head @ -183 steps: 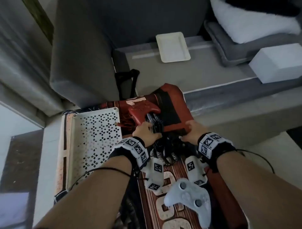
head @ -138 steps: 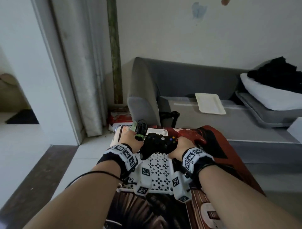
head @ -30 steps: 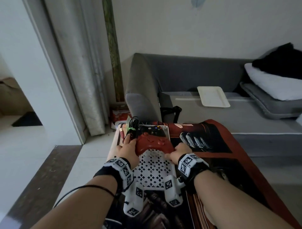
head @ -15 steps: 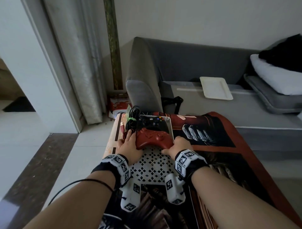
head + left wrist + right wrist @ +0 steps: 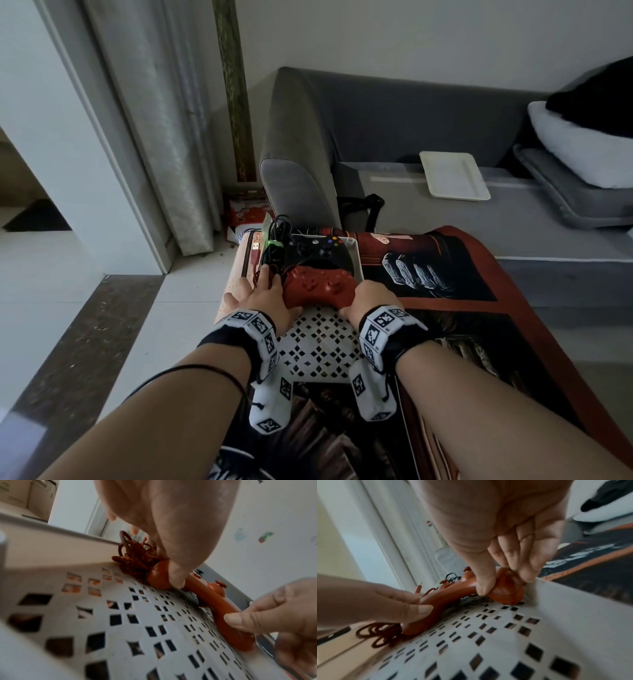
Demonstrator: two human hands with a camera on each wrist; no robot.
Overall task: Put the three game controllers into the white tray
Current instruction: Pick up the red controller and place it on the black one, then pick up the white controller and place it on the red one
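Observation:
The white perforated tray (image 5: 318, 346) lies on a printed cloth in front of me. A black controller (image 5: 320, 251) sits at its far end, its black cable bundle (image 5: 275, 240) hanging over the far left corner. Just in front of it, a red controller (image 5: 318, 286) rests low on the tray floor (image 5: 120, 615). My left hand (image 5: 270, 291) holds its left grip (image 5: 159, 578), thumb on top, beside the red cable coil (image 5: 135, 555). My right hand (image 5: 363, 298) pinches the right grip (image 5: 506, 591) next to the tray wall. No third controller is in view.
The red and black printed cloth (image 5: 462, 325) spreads to the right. Behind stands a grey sofa (image 5: 394, 113) with a flat white tray (image 5: 452, 176) and pillows. A curtain (image 5: 164, 130) and a red box (image 5: 245, 209) are at the left, with tiled floor beside.
Both hands have lowered the red controller from above the tray onto its floor, in front of the black controller. Earlier the black controller was carried in and set at the far end.

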